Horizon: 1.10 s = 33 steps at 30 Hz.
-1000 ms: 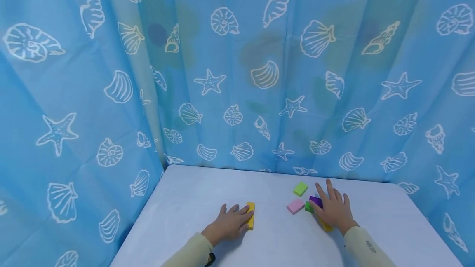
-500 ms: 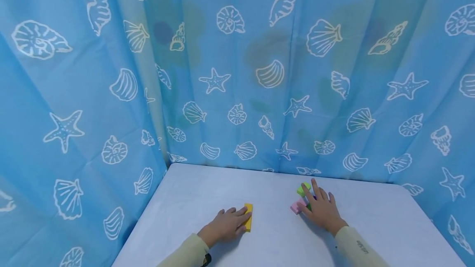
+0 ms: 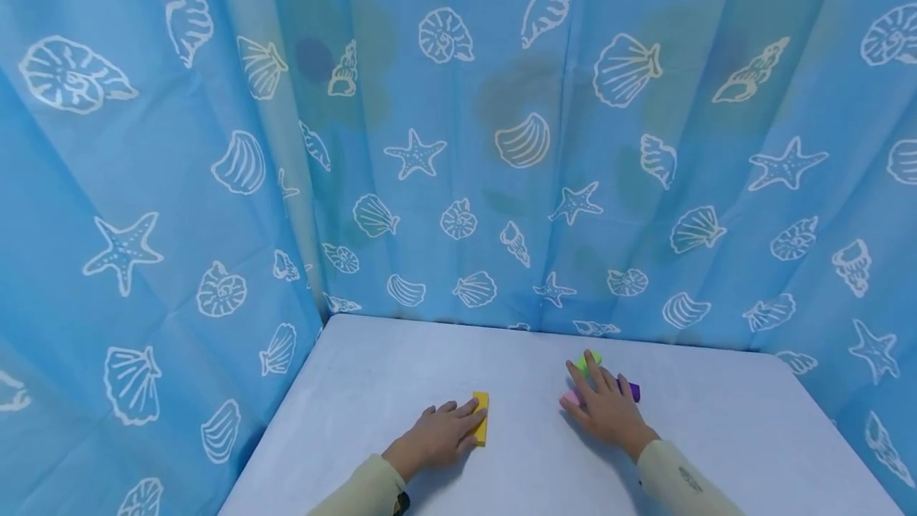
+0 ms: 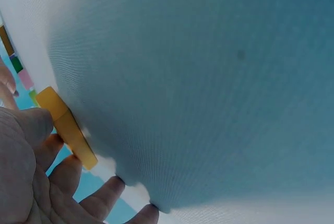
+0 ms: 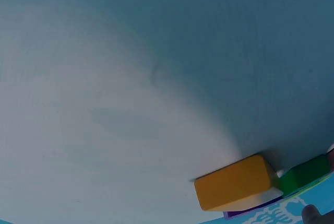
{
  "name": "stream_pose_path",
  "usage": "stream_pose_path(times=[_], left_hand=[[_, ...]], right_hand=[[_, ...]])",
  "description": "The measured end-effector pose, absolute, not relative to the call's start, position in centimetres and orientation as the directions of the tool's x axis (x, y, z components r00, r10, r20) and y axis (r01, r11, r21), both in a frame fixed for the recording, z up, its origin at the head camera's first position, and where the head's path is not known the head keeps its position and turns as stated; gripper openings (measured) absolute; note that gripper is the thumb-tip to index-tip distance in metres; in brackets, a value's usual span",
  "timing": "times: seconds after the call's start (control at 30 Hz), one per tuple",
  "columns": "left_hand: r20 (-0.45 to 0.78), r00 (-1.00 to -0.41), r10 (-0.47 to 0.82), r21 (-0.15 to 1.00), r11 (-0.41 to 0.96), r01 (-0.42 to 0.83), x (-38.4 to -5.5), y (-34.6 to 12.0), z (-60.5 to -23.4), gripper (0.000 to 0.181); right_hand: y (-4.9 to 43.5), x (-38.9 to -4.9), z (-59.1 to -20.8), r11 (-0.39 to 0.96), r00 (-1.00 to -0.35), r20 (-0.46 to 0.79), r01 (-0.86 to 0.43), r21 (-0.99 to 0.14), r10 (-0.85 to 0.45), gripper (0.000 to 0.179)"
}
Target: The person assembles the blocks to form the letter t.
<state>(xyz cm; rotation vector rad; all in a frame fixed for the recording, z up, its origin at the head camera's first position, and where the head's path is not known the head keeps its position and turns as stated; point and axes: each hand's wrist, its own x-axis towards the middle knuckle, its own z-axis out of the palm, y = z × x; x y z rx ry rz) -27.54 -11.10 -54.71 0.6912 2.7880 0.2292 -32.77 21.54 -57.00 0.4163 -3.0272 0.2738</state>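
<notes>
In the head view my left hand (image 3: 437, 438) lies at the left side of a yellow block (image 3: 481, 419), its fingertips touching it. Seen from the left wrist, two yellow blocks (image 4: 68, 127) stand end to end against the thumb and fingers. My right hand (image 3: 609, 412) spreads over a small group: a lime block (image 3: 591, 361) under the fingertips, a pink block (image 3: 571, 396) by the thumb and a purple block (image 3: 634, 391) behind the hand. A yellow-orange block (image 5: 237, 182) and a green block (image 5: 305, 174) show in the right wrist view; the hand hides both in the head view.
A white-covered table (image 3: 401, 357) carries the blocks. Blue curtains (image 3: 458, 181) with white shell prints hang along its back and sides. The sleeve (image 3: 680, 476) of the right arm crosses the table's front part.
The right hand has moved left across the colored blocks, from the yellow one to the pink and lime ones. Purple now shows to its right. The left hand stays at the yellow blocks.
</notes>
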Motion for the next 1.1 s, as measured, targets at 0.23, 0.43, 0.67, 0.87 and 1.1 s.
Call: stream_pose_path(times=[0.23, 0.43, 0.67, 0.87, 1.1], left_hand=[[-0.206, -0.855, 0.476, 0.211, 0.875, 0.436, -27.4, -11.2, -54.8, 0.051], [-0.203, -0.863, 0.463, 0.204, 0.882, 0.425, -27.2, -11.3, -54.1, 0.051], [-0.186, -0.861, 0.473, 0.204, 0.876, 0.437, -27.4, -11.3, -54.6, 0.051], [-0.184, -0.860, 0.476, 0.207, 0.874, 0.439, -27.3, -11.2, -54.8, 0.051], [-0.191, -0.852, 0.488, 0.194, 0.869, 0.455, -27.2, -11.1, -55.0, 0.051]], right_hand=[[21.2, -32.0, -56.6, 0.939, -0.954, 0.094, -0.296, -0.174, -0.283, 0.072], [20.9, -31.7, -55.7, 0.927, -0.944, 0.082, -0.328, -0.184, -0.318, 0.059], [20.7, -31.9, -55.6, 0.924, -0.938, 0.085, -0.345, -0.166, -0.335, 0.050], [20.1, -32.6, -55.4, 0.932, -0.940, 0.098, -0.338, -0.131, -0.327, 0.041], [19.2, -32.8, -55.5, 0.931, -0.955, 0.091, -0.297, -0.214, -0.284, 0.037]])
